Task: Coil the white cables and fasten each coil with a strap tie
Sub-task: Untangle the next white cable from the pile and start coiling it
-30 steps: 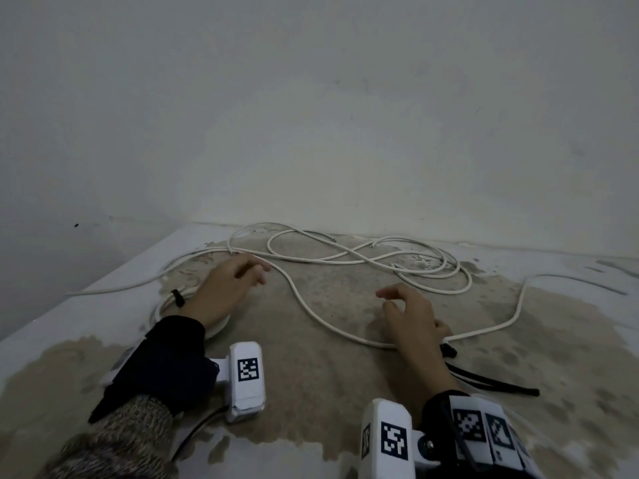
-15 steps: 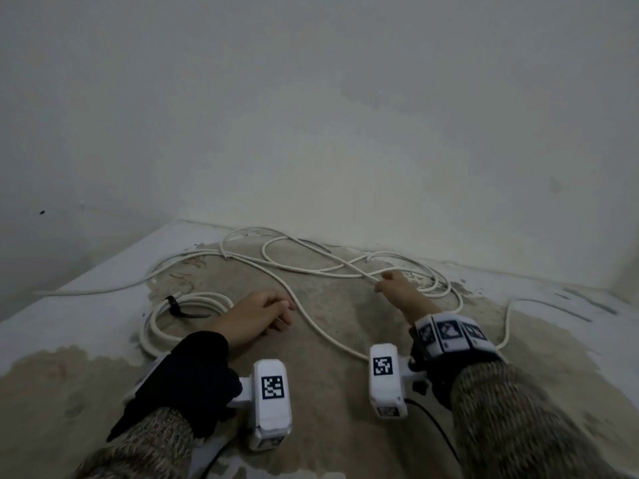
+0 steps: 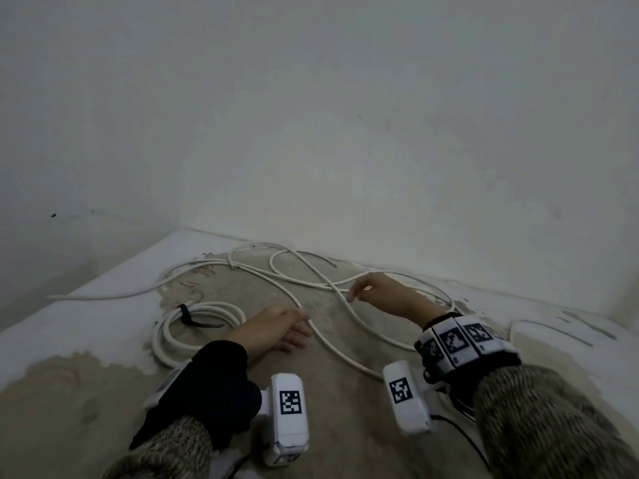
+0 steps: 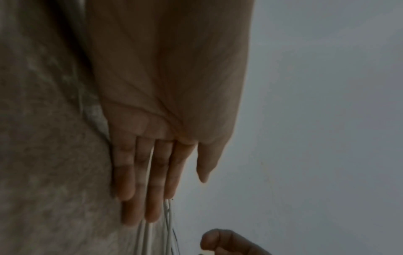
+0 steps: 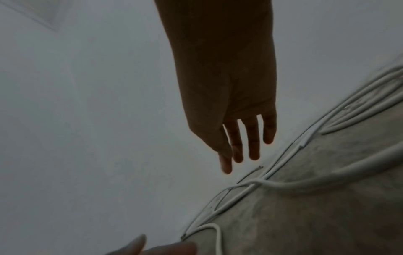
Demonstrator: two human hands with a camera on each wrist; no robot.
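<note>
Plain grey-white walls meet in a corner behind a stained, patchy bench [image 3: 345,392] whose surface is worn brown in the middle and pale at the edges.

Loose white cable [image 3: 332,344] sprawls across the far part of the bench in several long crossing loops, one strand running toward the near edge between the two hands. To the left lies a finished coil [image 3: 193,326] of white cable, flat on the bench, bound at its far side by a dark strap tie [image 3: 185,312] whose tail points inward across the coil.

The left hand [image 3: 273,328] rests low on the bench just right of the coil, on its little-finger edge. The left wrist view shows its fingers [image 4: 139,181] straight and close together, thumb apart, nothing clasped; the fingertips lie beside the loose strand, and whether they touch it I cannot tell.

The right hand [image 3: 383,293] hovers above the tangle of loops farther back, palm down. From the right wrist view its fingers [image 5: 253,138] hang straight and slightly spread, clear of the cable beneath, so this grip is likewise slack and holds nothing.

Both wrists carry white camera housings with black-and-white markers [image 3: 290,402], over knitted sleeves [image 3: 539,423].
</note>
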